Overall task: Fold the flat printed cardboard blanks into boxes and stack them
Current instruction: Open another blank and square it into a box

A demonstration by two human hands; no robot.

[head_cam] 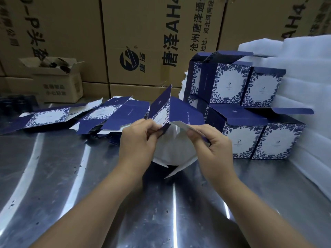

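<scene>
Head view: half-folded blank [172, 111] between both hands, left hand [138, 140] and right hand [211, 145] each apparently pinching a flap.

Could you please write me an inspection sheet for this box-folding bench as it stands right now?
Surface: metal table, shiny, scuffed, with small dark specks.
Job's things: half-folded blank held up at centre; flat blanks spread in a loose pile at rear left; folded boxes stacked in two tiers at right, lids open.
Clutter: small open carton at rear left, contents unclear; dark items at far left edge, too blurred to tell.
Grippers: left hand and right hand both pinch the half-folded blank's lower flaps.
Cables: nothing seen.
Surroundings: big brown cartons walled up behind; white foam sheets piled at right, beside the folded boxes.
</scene>
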